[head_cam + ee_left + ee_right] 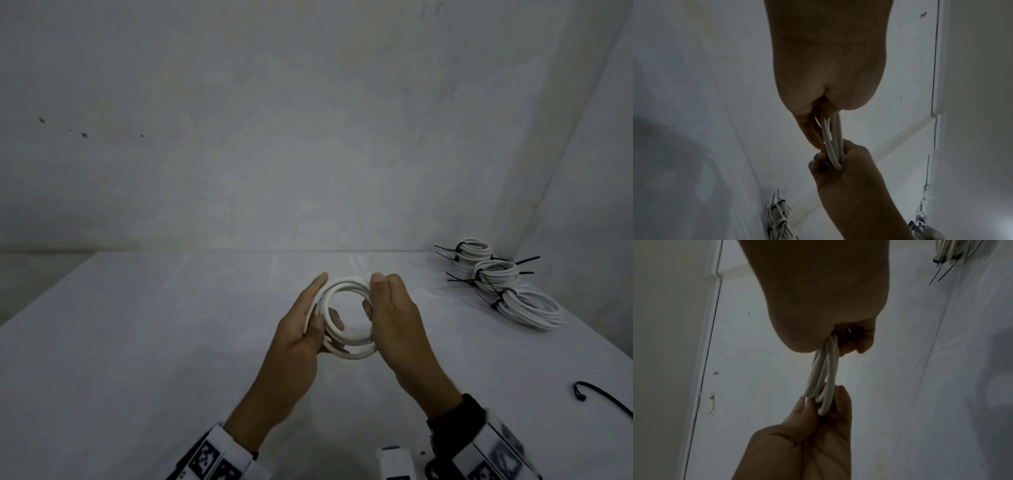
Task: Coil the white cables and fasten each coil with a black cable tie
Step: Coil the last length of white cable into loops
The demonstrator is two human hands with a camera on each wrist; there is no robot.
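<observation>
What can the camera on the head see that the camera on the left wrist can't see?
Only the head view shows the loose black cable tie lying on the table at the right, the open round ring of the white cable coil, and the three tied coils as whole rings. Only the left wrist view shows the coil edge-on, with the right hand gripping its far end. Both show the left hand, the right hand holding the coil, and the tied coils by the wall.
</observation>
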